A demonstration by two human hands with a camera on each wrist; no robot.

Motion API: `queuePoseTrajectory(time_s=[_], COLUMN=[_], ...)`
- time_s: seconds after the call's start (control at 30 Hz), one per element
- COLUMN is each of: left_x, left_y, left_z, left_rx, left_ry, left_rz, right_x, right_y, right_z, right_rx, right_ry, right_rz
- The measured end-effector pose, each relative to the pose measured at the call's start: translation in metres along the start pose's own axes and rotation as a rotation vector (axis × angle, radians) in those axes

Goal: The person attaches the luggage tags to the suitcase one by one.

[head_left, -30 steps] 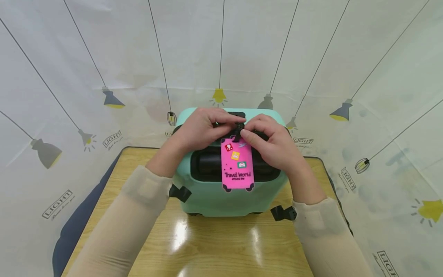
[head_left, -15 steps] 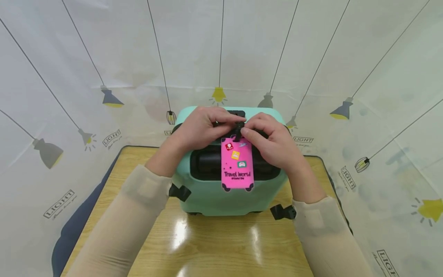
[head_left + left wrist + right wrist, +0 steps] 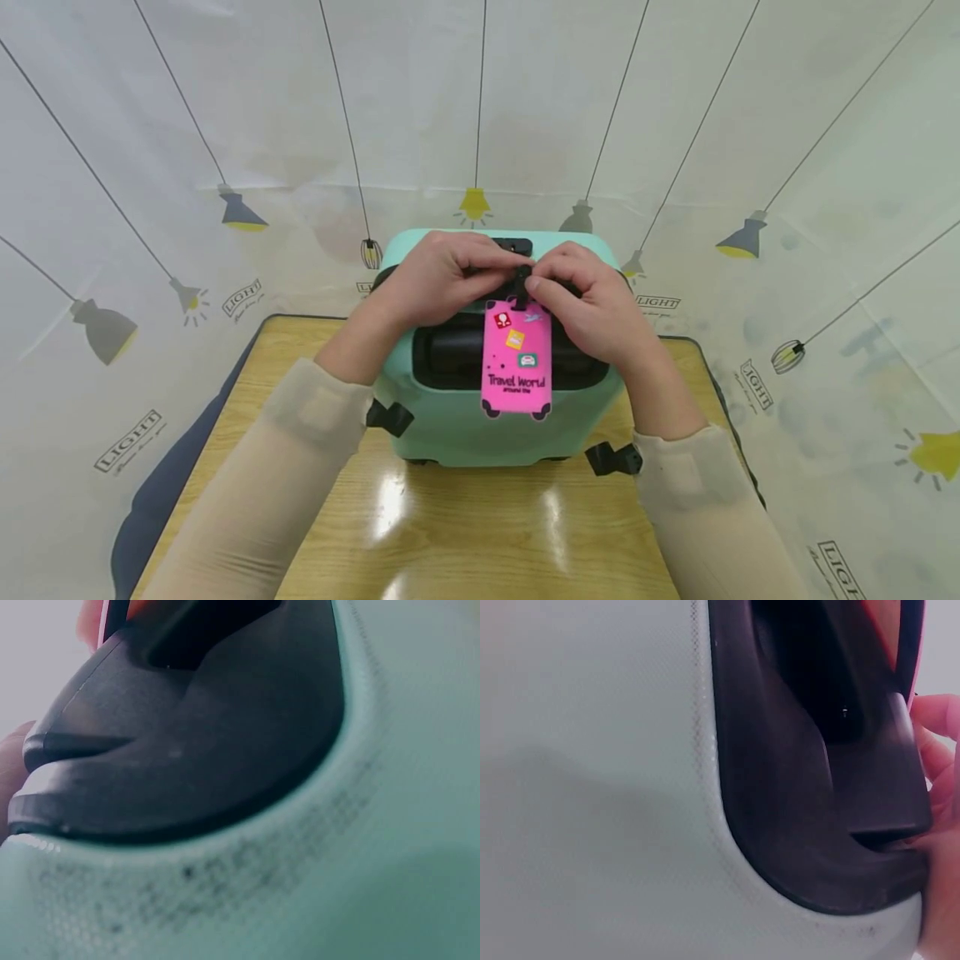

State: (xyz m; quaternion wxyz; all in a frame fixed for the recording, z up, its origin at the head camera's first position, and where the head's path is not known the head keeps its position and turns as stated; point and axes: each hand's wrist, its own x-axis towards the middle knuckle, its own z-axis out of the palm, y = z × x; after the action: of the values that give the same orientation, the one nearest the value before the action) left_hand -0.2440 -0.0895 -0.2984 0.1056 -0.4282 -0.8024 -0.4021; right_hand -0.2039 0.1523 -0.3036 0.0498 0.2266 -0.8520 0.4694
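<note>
- At the centre of the head view, over the front of the suitcase: one pink luggage tag (image 3: 516, 362), near side facing the wearer.
- Axis of tag: long axis close to 12–6 o'clock; strap end at 12, printed wheels at 6; lettering upright to the wearer.
- Look of tag: flat, suitcase-shaped, bright pink, with dark corners and two dark wheels; sticker motifs in red (a balloon), yellow and green, a pale blue aeroplane at its 1 o'clock, small dark dots above the lettering. Seen as a thin edge in both wrist views.
- Writing on tag: "Travel World", with "around the" smaller beneath.
- Black strap (image 3: 521, 295): short, rising from the tag's top edge towards 12 o'clock.
- Left hand (image 3: 435, 282): at the tag's 10 o'clock; thumb and forefinger narrowed, pinching the strap's upper part.
- Right hand (image 3: 592, 307): at the tag's 2 o'clock; thumb and forefinger narrowed, pinching the strap from the other side.
- Suitcase (image 3: 487, 437): mint green, textured shell, upright, with black recessed panel (image 3: 450, 360) behind the tag.
- Wooden table (image 3: 472, 533): pale, glossy, beneath the suitcase, spreading to 6 o'clock.
- Backdrop (image 3: 420, 100): pale sheet towards 12, printed with hanging lamps and boxed "LIGHT" labels; the script under each is too small to read.
</note>
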Motion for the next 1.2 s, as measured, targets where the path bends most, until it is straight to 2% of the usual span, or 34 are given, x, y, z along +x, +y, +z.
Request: queuePoseTrajectory(time_s=[0.33, 0.6, 0.9, 1.2], left_x=[-0.0014, -0.0024, -0.0024, -0.0034], left_y=[0.0001, -0.0004, 0.0, -0.0011], left_z=[-0.0002, -0.0002, 0.0, 0.0], left_rx=[-0.004, 0.011, 0.014, 0.014], left_ry=[0.014, 0.026, 0.048, 0.043], left_rz=[0.047, 0.023, 0.023, 0.072], right_x=[0.0005, 0.0011, 0.0015, 0.0023], right_y=[-0.0015, -0.0017, -0.0001, -0.0002], right_z=[0.0004, 0.0024, 0.0017, 0.0013], right_rx=[-0.017, 0.009, 0.018, 0.021], right_ry=[-0.011, -0.006, -0.012, -0.015], right_rz=[0.019, -0.008, 0.0, 0.001])
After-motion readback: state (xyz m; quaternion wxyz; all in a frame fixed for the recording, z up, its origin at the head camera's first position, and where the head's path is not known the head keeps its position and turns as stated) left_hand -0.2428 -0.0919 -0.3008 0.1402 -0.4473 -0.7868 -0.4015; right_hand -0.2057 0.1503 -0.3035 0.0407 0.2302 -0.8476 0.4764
